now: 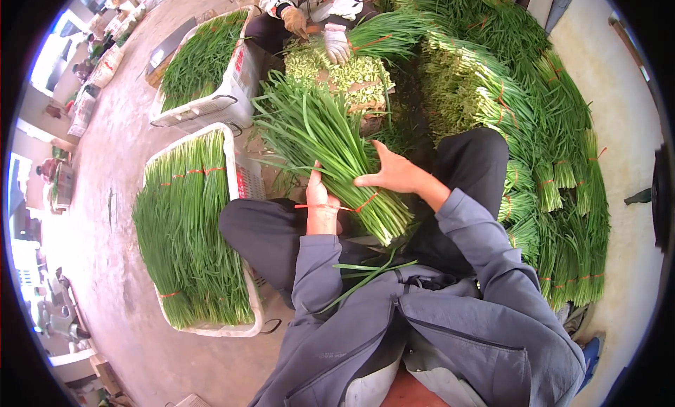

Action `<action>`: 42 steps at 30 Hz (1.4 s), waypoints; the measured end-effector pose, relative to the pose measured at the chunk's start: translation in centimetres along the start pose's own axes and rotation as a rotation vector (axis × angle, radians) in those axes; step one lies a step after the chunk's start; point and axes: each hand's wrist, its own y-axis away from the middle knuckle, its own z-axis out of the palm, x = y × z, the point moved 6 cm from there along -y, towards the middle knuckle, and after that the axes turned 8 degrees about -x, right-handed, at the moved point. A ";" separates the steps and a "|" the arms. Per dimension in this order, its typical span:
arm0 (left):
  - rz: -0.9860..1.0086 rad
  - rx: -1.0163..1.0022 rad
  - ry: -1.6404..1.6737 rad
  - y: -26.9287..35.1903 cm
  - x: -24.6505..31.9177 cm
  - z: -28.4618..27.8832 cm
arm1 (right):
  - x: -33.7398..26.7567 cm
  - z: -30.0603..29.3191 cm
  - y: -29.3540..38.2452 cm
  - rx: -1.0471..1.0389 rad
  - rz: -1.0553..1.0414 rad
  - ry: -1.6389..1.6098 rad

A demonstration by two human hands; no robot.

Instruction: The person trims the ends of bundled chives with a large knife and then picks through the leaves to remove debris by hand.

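A large bundle of green garlic chives (329, 138) lies slantwise between my two hands, leaf tips up and left, pale cut ends down and right. An orange-red tie (367, 202) rings its lower stalks. My left hand (319, 195) supports the left side, its palm partly hidden under the stalks. From the right, my right hand (395, 170) clasps the bundle just above the tie, thumb across the top. Another reddish strip (311, 206) crosses my left wrist. A few loose leaves (364, 277) rest on my lap.
Two white plastic crates (257, 314) (198, 111) of chives stand on the left. Tied bundles (559, 143) are heaped along the right wall. Ahead, a co-worker's gloved hand (336, 44) touches a bundle above a block (364, 88) strewn with cut stalk ends.
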 end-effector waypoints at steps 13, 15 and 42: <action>0.337 0.418 -0.313 1.5 1.6 -1.3 | -4.4 5.0 -0.7 0.323 -0.544 0.548; 0.370 0.391 -0.368 1.4 1.9 -0.7 | -3.8 5.0 -1.6 0.267 -0.478 0.573; 0.254 0.374 0.066 0.8 3.1 -5.4 | -3.2 -3.6 7.0 0.605 -0.665 -0.579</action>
